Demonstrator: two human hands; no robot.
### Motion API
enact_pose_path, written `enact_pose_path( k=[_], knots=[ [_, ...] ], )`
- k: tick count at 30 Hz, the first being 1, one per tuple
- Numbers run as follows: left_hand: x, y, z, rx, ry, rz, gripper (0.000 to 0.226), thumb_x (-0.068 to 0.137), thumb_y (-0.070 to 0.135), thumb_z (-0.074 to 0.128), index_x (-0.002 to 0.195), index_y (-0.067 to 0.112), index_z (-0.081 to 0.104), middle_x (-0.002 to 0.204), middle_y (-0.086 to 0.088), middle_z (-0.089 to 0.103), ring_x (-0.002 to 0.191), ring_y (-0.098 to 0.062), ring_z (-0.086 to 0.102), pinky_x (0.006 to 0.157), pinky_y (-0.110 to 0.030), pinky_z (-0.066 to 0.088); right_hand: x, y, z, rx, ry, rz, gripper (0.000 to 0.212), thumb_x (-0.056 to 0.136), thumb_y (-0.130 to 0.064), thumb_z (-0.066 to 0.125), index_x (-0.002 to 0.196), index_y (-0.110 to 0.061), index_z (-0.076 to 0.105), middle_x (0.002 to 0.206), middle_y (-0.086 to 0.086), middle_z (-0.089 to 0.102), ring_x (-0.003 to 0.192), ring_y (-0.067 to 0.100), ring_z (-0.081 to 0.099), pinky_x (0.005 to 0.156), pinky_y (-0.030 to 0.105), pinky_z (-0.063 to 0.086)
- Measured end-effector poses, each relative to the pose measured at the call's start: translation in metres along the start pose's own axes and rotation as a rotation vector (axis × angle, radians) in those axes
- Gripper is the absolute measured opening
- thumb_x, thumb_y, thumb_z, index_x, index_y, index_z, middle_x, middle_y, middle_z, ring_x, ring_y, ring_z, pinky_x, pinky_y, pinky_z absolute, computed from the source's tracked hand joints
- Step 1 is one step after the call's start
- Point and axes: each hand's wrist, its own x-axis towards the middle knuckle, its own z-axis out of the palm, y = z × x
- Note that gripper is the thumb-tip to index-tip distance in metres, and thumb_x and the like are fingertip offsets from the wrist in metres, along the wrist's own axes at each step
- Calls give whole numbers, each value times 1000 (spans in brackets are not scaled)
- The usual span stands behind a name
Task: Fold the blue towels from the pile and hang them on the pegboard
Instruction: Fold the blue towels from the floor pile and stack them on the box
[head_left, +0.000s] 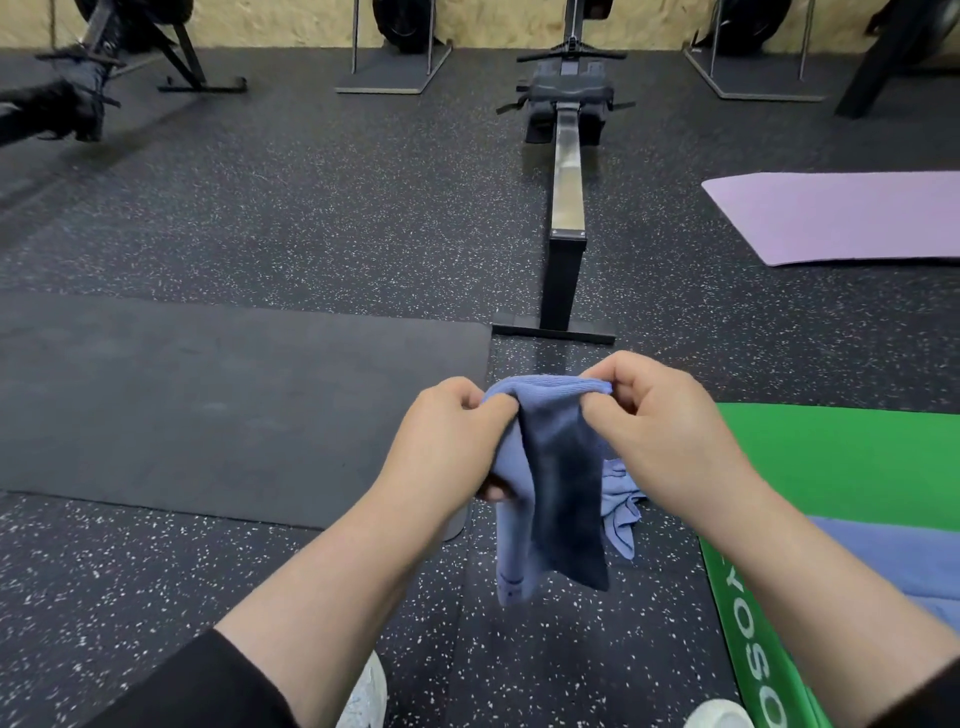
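A black rubber gym floor flecked with white (311, 208) carries a dark grey exercise mat (208, 405), a lilac yoga mat (841, 218), a bright green mat with white lettering (857, 457), a crumpled blue cloth (623, 514) and a black-framed rowing machine with a steel rail (566, 208).

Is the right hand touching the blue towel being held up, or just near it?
Touching. The head view shows the right hand pinching the top edge of the blue towel between thumb and fingers, while the left hand grips the other corner.
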Motion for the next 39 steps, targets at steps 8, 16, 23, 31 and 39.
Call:
enact_pose_path(
  k=[8,16,23,31,39],
  knots=[
    [-9,4,10,-180,66,-16,19,77,29,61,72,15,48,65,-6,57,58,-25,63,67,-60,61,-14,-10,16,-110,-20,-35,12,92,-28,57,90,-28,69,63,-4,64,53,9,43,58,34,43],
    [-6,5,-2,401,-86,218,37,83,27,62,114,38,47,100,15,65,91,-15,62,80,-36,53,-4,-10,5,-25,49,5,16,88,-19,56,77,-24,67,61,-8,62,55,4,45,55,28,40],
    [-4,-2,-1,525,-61,220,34,93,44,59,68,24,50,60,7,53,62,-16,48,52,-29,33,-4,-5,0,-100,-53,-27,13,88,-25,57,81,-29,67,56,-8,56,50,6,40,52,28,35],
    [2,-1,-2,367,3,3,9,89,29,52,87,30,61,75,7,63,67,-19,57,57,-31,42,-11,-10,6,-239,-40,-66,12,91,-26,59,90,-29,70,57,-19,55,54,7,48,52,21,36],
    [-10,9,3,10,-5,-89,17,92,13,49,98,23,61,78,-12,72,45,-26,59,48,-39,59,-16,-17,13,-280,-23,-44,13,92,-31,58,94,-32,71,56,-8,55,55,10,47,55,32,41]
  ],
)
